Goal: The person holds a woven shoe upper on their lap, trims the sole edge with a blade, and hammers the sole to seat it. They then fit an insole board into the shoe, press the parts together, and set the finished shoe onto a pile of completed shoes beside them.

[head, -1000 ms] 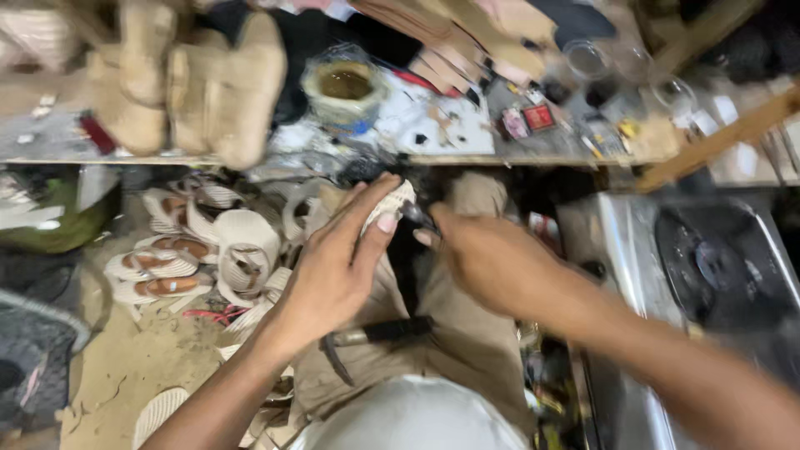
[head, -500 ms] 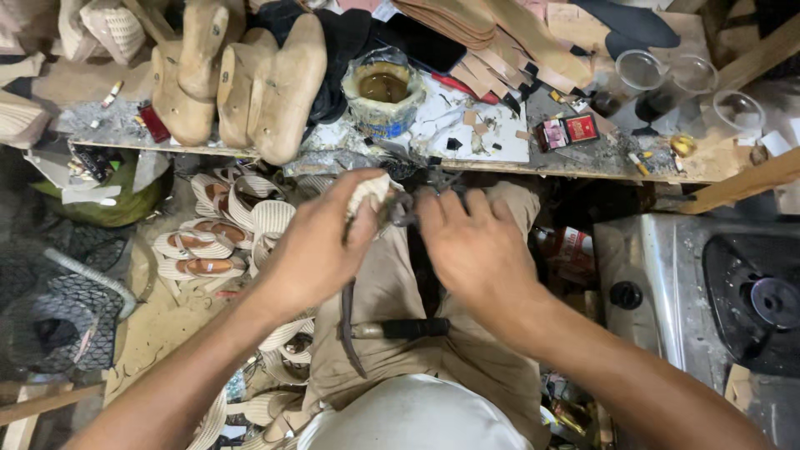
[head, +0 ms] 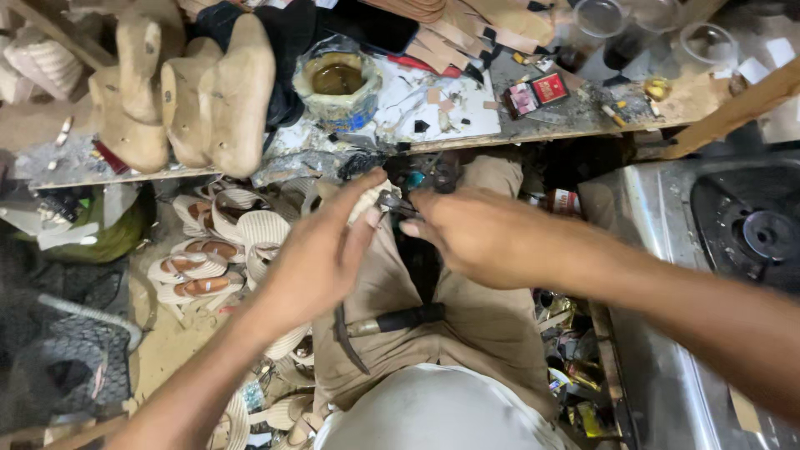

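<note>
the left hand [head: 321, 254] is curled around a small pale piece [head: 367, 200], which looks like part of a shoe upper or sole, thumb and fingers pressed on it just above the person's lap. the right hand [head: 475, 233] meets it from the other side, its fingers closed on a dark metal tool [head: 398, 202], possibly pincers, whose tip touches the pale piece. how the tool's tip grips the piece cannot be told; it is too small and partly hidden between the two hands.

below the left hand, a hammer [head: 392, 321] with a dark handle and curved head lies across the beige trousers [head: 467, 325], untouched. beyond both hands runs the cluttered counter [head: 467, 133], with a tin of brownish glue [head: 337, 82] just past the left hand's fingertips and a row of wooden shoe lasts [head: 221, 92] further to its left. finished pale sandals [head: 212, 250] lie heaped on the floor beside the left wrist. a steel stove [head: 733, 242] sits past the right forearm.

judging by this, the work on the piece looks to be in mid-course: it is gripped and being pulled or trimmed, not yet set on a last, and the hammer waits unused.
</note>
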